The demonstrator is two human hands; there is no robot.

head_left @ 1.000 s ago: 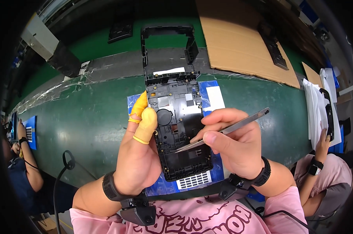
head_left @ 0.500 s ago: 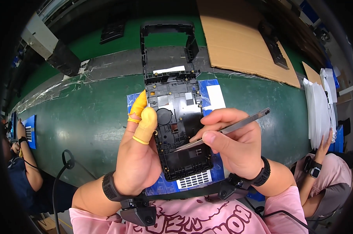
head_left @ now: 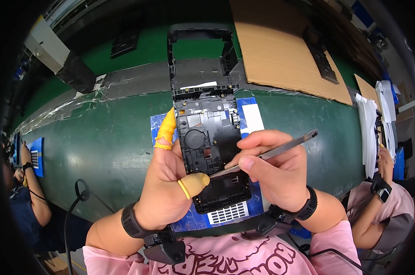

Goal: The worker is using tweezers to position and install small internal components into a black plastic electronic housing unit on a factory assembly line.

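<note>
The black plastic housing (head_left: 216, 123) is held over a blue sheet (head_left: 189, 222) at the near side of the green table (head_left: 106, 146). The left hand (head_left: 164, 192) is partly closed, gripping the housing's left edge; its thumb, in a yellow finger cot (head_left: 196, 183), lies across the near part. The right hand (head_left: 276, 169) is closed in a pinch on metal tweezers (head_left: 292, 145), tips beside that thumb; contact cannot be told.

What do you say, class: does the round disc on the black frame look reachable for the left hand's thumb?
Probably yes: the left hand holds the black frame, its covered thumb is below the round disc, and the tweezers leave it uncovered.
</note>
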